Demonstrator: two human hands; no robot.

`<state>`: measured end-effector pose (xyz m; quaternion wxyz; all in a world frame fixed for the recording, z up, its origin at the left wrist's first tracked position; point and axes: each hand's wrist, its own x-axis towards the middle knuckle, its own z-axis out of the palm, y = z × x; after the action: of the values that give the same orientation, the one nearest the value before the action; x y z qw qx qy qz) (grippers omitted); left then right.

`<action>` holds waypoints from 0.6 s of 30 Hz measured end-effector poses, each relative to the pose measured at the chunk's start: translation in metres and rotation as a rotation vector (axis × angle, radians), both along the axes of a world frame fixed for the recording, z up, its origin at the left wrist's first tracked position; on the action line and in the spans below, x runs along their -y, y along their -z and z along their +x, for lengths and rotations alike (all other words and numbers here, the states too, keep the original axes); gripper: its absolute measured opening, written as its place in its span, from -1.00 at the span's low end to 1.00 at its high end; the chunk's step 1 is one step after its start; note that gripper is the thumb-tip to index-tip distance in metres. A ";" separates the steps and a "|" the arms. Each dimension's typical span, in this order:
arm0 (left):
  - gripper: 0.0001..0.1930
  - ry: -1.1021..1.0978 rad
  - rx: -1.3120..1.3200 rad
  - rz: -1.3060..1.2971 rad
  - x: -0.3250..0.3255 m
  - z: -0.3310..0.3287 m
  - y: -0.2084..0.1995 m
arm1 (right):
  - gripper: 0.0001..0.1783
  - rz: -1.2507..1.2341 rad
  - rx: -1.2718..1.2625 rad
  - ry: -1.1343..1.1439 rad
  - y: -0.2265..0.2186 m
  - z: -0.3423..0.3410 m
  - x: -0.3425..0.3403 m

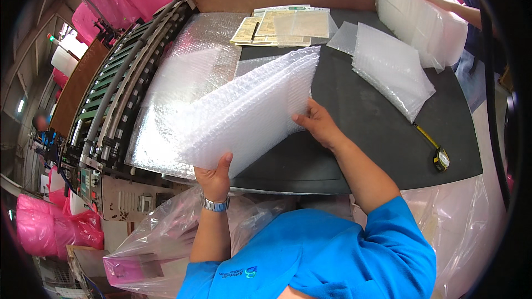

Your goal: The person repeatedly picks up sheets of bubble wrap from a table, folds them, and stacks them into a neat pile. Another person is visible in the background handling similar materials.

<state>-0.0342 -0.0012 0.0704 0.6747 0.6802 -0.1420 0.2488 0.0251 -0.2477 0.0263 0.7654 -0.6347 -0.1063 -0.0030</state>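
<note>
Held bubble wrap, left hand, right hand

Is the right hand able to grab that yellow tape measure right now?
Probably not: the right hand is busy gripping the bubble wrap. If freed, it likely could, since nothing covers the tape measure.

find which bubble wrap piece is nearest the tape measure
The bubble-wrap piece whose near corner is beside the yellow blade of the tape measure. The others, including the bubble-wrap stack in the left hand and right hand, are farther off.
</note>
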 end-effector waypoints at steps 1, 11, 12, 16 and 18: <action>-0.52 -0.004 0.003 0.006 0.000 0.000 0.000 | -0.52 -0.007 -0.003 -0.002 0.000 0.000 0.000; -0.44 -0.024 0.003 0.006 -0.007 0.001 0.000 | -0.49 0.043 -0.049 -0.052 -0.009 -0.004 -0.003; -0.44 -0.026 0.000 0.008 -0.007 0.001 0.000 | -0.48 0.052 -0.026 -0.034 -0.006 -0.003 -0.003; -0.44 -0.027 -0.003 0.036 -0.007 0.001 -0.001 | -0.44 -0.051 0.217 0.248 -0.003 0.000 0.000; -0.45 -0.059 0.010 0.085 -0.010 0.001 0.000 | -0.46 -0.187 0.446 0.422 -0.027 -0.004 0.004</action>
<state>-0.0336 0.0086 0.0700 0.6367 0.7111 -0.1357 0.2658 0.0206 -0.2513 0.0530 0.6440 -0.6940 -0.1373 -0.2911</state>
